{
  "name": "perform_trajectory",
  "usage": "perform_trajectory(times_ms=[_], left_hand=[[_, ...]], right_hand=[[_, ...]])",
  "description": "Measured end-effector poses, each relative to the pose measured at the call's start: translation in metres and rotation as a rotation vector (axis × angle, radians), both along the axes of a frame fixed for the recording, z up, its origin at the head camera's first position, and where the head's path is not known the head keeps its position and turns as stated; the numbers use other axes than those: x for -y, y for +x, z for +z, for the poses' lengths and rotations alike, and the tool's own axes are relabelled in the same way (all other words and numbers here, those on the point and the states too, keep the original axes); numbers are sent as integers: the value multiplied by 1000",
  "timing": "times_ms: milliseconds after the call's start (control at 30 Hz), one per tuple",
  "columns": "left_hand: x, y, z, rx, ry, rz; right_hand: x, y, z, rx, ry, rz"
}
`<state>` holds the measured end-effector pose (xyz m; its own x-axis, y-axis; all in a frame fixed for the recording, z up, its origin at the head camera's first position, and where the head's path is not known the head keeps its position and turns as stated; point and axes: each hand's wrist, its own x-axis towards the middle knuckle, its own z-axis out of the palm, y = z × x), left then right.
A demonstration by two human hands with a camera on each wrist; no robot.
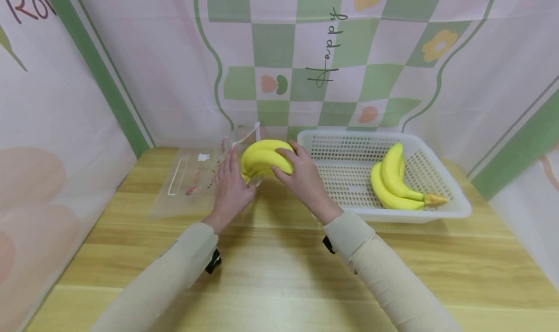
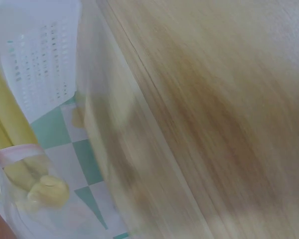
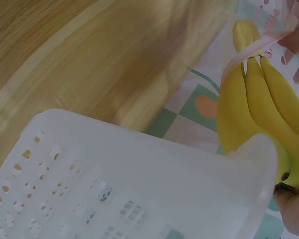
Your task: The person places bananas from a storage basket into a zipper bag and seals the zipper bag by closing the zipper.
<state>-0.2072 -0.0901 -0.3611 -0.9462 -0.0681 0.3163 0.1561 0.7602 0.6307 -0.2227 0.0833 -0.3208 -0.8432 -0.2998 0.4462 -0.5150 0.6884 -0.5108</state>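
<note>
A bunch of yellow bananas [image 1: 266, 157] is held above the table by my right hand [image 1: 303, 179], whose fingers and thumb grip the tip end. Its stem end points into the mouth of a clear plastic bag [image 1: 181, 189] printed with red and white marks. In the right wrist view the bag's pink edge crosses the bananas [image 3: 259, 94] just below the stem. My left hand [image 1: 231, 191] holds the bag by its opening, beside the stem. Through the film in the left wrist view, the banana stem [image 2: 50, 191] shows inside the bag.
A white perforated plastic basket [image 1: 393, 216] stands at the right of the wooden table [image 1: 279, 283]. Another banana bunch [image 1: 388, 184] lies in its right part. Behind the table hangs a green-and-white checked cloth [image 1: 272, 45].
</note>
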Motion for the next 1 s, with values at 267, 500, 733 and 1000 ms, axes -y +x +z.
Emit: perform_trajectory(times_ms=[267,500,733,1000], left_hand=[[1,0,-1,-5,-4,-2],[0,0,0,-13,8,-13],[0,0,1,-19,19,-18],[1,-1,1,-12,25,-20]], right_hand=[[4,-3,0,183,-20,25],[7,-2,-6,215,4,43],[9,-2,-9,215,-56,16],[10,-2,-10,168,-87,16]])
